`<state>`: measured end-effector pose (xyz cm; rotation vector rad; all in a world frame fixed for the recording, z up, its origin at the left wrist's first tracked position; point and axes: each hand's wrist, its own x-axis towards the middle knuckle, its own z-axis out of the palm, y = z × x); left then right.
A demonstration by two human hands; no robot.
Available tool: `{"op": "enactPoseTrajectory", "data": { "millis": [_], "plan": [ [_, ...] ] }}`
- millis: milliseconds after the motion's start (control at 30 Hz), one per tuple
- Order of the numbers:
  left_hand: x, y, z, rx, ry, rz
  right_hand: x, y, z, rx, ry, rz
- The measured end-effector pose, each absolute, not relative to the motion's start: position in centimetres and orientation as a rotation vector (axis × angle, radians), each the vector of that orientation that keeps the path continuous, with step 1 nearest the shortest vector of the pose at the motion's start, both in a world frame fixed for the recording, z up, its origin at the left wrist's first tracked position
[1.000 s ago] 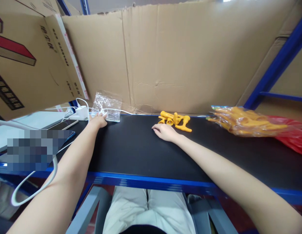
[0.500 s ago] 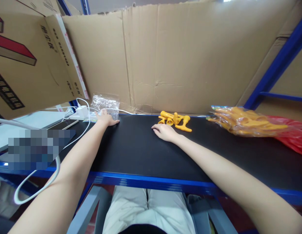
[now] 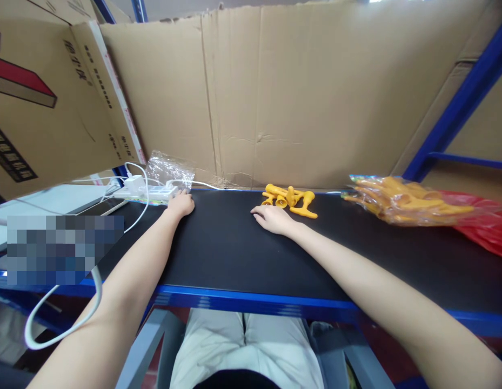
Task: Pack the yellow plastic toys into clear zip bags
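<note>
Head view: the left hand point(image 3: 181, 204) lies on the black surface point(image 3: 218, 243), fingers curled, touching the edge of a clear plastic bag point(image 3: 169, 170) by a white power strip point(image 3: 147, 192). The right hand point(image 3: 270, 219) rests flat with an empty, loose grip, just beside yellow plastic pieces point(image 3: 290, 199). A bagged yellow bundle point(image 3: 405, 201) lies to the right. Cardboard point(image 3: 299, 92) walls the back; the box point(image 3: 35, 102) print is unreadable.

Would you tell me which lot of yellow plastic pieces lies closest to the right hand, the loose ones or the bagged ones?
The loose yellow pieces, lying bare just beyond the right hand; the bagged pieces lie far off to the right.
</note>
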<state>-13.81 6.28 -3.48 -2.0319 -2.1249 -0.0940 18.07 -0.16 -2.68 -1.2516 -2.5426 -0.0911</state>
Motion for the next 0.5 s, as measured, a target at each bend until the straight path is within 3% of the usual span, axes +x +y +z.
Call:
{"op": "enactPoseTrajectory", "data": {
  "millis": [500],
  "plan": [
    [-13.6,5.9,-3.5,-2.077,-2.06,-0.14,19.4,1.5,-3.0,-1.714,-2.289,-0.163]
  ]
}}
